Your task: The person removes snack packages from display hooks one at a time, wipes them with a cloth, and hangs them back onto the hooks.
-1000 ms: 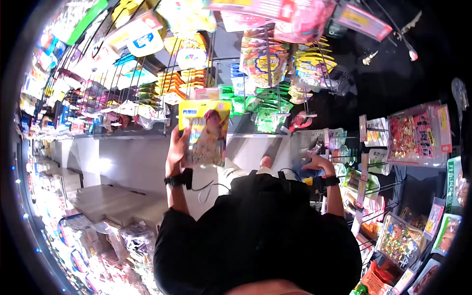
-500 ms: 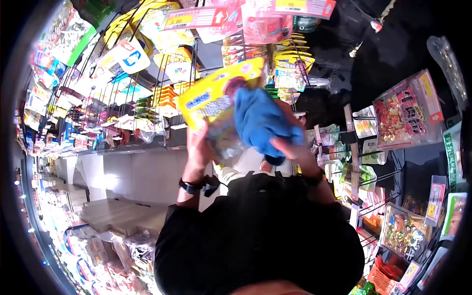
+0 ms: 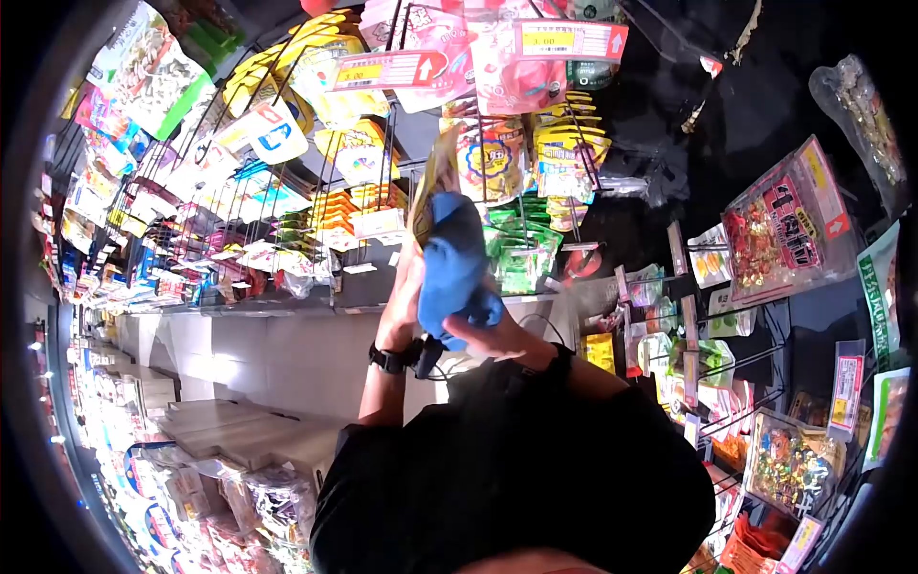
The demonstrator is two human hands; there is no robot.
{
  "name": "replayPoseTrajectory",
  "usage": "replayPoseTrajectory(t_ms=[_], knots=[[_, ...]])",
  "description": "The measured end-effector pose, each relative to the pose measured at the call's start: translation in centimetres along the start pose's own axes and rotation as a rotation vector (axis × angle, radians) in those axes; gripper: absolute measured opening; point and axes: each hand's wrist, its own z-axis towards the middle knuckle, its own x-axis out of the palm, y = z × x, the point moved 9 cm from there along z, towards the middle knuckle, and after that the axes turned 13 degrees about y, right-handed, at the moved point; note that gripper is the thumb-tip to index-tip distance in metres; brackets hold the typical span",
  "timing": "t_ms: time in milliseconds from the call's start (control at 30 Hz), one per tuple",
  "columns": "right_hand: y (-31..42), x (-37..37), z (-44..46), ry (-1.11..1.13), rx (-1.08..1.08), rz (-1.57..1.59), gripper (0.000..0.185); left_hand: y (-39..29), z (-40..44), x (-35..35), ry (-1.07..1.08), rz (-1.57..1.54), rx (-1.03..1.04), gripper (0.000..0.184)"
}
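While the left hand point(image 3: 405, 298) grips the snack bag point(image 3: 435, 182), nearly edge-on in front of hanging packets point(image 3: 492, 163), the right hand point(image 3: 492, 339) clutches a bunched blue cloth point(image 3: 453, 263) right at the bag's side

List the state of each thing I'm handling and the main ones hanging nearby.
Yellow plastic snack bag: held up, nearly edge-on; sealed or open, cannot tell.
Crumpled blue fabric cloth: bunched, against the bag.
Left hand: gripping the bag.
Right hand: holding the cloth.
Pink plastic pouch: hanging.
Green plastic packets: hanging.
Clear plastic packet with red label: hanging, tilted.
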Motion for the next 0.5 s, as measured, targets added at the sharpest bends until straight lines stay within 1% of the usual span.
replayPoseTrajectory(t_ms=[33,67,133,200,233,267,300,333,367,400,433,467,500], knots=[[1.4,-0.2,1.0,0.020,-0.085,-0.220,0.064,0.7,-0.6,0.0,-0.006,-0.041,-0.088,0.083],[3.1,-0.3,2.0,0.016,-0.175,-0.424,0.061,1.1,-1.2,0.6,-0.029,-0.141,-0.087,0.082],[6.7,-0.9,4.3,0.070,-0.330,-0.672,0.060,2.4,-2.4,2.1,-0.071,-0.345,-0.091,0.082],[5.7,-3.2,6.1,0.042,-0.202,-0.584,0.059,3.9,-2.8,2.7,-0.111,-0.550,-0.096,0.081],[2.2,-4.6,6.2,-0.068,-0.032,-0.035,0.060,4.8,-2.5,2.3,-0.117,-0.599,-0.082,0.083],[1.1,-5.2,6.2,-0.038,0.073,-0.045,0.065,3.8,-2.0,2.4,-0.157,-0.616,-0.075,0.085],[-0.2,-5.3,4.8,-0.092,0.102,-0.022,0.064,2.1,-1.3,2.7,-0.198,-0.634,-0.069,0.086],[-0.4,-4.6,2.9,-0.083,0.054,-0.124,0.062,1.1,-0.4,2.8,-0.237,-0.655,-0.061,0.088],[-0.6,-3.9,0.9,-0.080,0.005,-0.225,0.061,1.1,0.6,3.0,-0.121,-0.703,-0.015,0.086],[0.6,-2.6,-0.5,-0.007,-0.127,-0.451,0.058,1.0,1.4,3.4,0.000,-0.750,0.027,0.085],[2.9,-1.5,-0.3,-0.066,-0.123,-0.345,0.056,1.0,2.0,3.8,0.121,-0.792,0.063,0.084],[4.3,-0.9,-0.4,-0.022,-0.171,-0.697,0.058,2.1,2.2,4.1,0.270,-1.009,0.091,0.081],[4.9,-0.9,0.0,0.070,-0.214,-0.790,0.060,5.2,1.4,3.8,0.165,-0.991,0.017,0.079]])
